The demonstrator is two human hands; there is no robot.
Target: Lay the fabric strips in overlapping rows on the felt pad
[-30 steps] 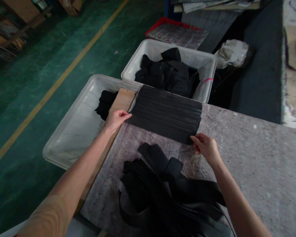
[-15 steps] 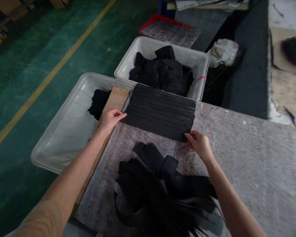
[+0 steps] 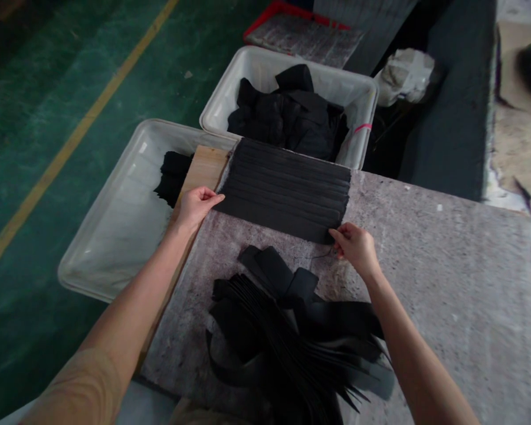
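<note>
A flat row of overlapping black strips lies on the grey felt-covered table, at its far left corner. My left hand pinches the near left corner of this row, fingers closed on its edge. At the near right corner my right hand is closed on the row's edge as well. A loose heap of black strips lies on the table between my forearms, close to me.
Two white tubs stand on the green floor beyond the table: the near tub holds a small black bundle, the far tub is piled with black pieces. A wooden board edges the table. A red tray lies further back.
Both hands keep their grip on the row's near corners. The view has shifted slightly; the row and hands sit a little higher and further left in the picture.
</note>
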